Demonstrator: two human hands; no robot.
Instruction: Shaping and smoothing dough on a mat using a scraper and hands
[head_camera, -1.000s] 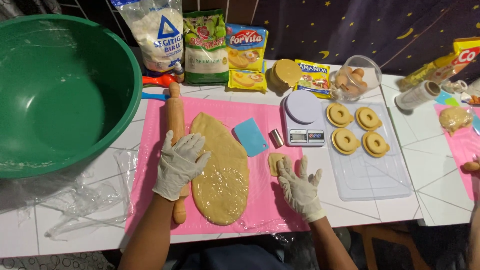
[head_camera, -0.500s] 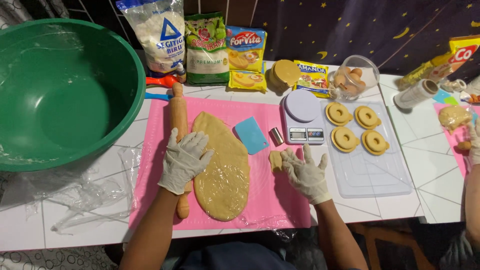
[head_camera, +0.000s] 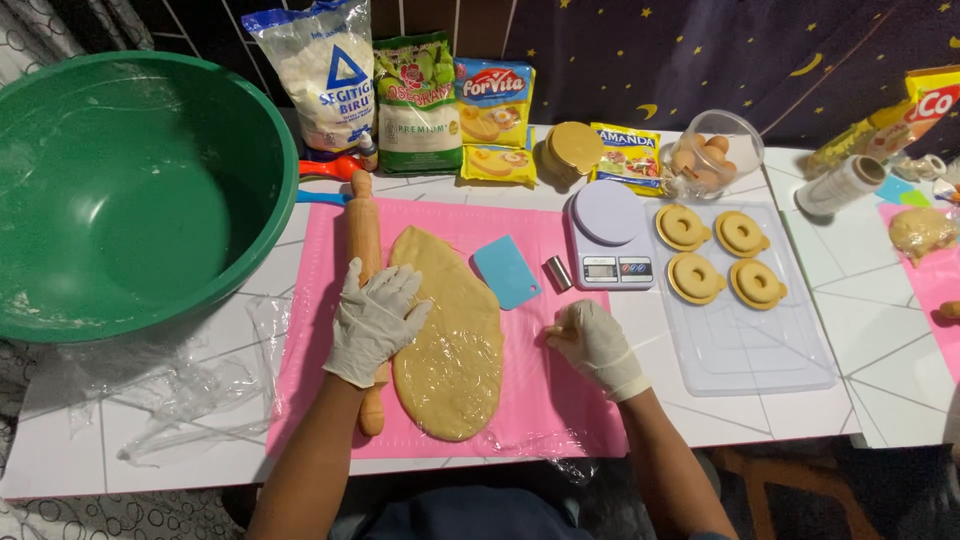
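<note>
My left hand (head_camera: 375, 320) lies flat and open on the wooden rolling pin (head_camera: 366, 300), fingertips reaching onto the rolled dough sheet (head_camera: 450, 335), which is covered in cling film on the pink mat (head_camera: 520, 400). My right hand (head_camera: 597, 345) is curled shut on a small dough piece (head_camera: 560, 330) just right of the sheet. I judge the sheet soft and easily torn, best lifted from underneath along its edge; the pin is stiff, best gripped at its handles. Farther off lie a blue scraper (head_camera: 505, 271), a kitchen scale (head_camera: 609, 238), four shaped pastries (head_camera: 718, 256) on a clear tray (head_camera: 750, 350), and a green basin (head_camera: 130, 190).
</note>
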